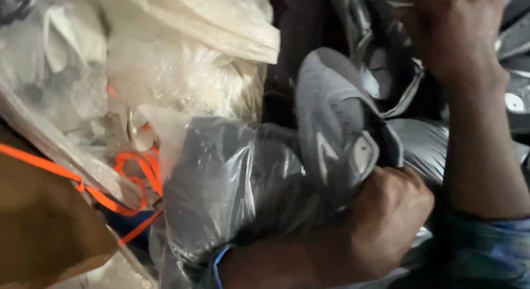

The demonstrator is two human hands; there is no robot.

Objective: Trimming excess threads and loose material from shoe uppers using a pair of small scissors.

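The left hand (395,220) was closed in a fist around the near end of a grey shoe (337,129), which stood at the centre of the scene with its toe pointing toward the far side and its body half sunk in a clear plastic bag (232,184). The right hand (452,32) lay farther off at the upper right, palm down and fingers curled into a pile of other grey shoes (386,79); whether it gripped 1 of them or only pressed on it could not be told. The grey shoe looked light and soft in the upper, with stitched panels that would give under the fingers, while the sole edge seemed stiffer, so the firmest hold was probably at the heel or along the sole rather than on the fabric. The clear plastic bag was thin, glossy and wrinkled, and it seemed likely to slip against the shoe and to tear if pulled by a single fold. To the left, a white plastic sack (182,51) bulged with pale stuffing, and an orange cord (132,173) looped just beside it and ran across a brown cardboard sheet (44,222) at the near left. A blue band (218,264) sat on the left wrist, and a blue patterned sleeve (486,250) covered the right forearm at the near right.
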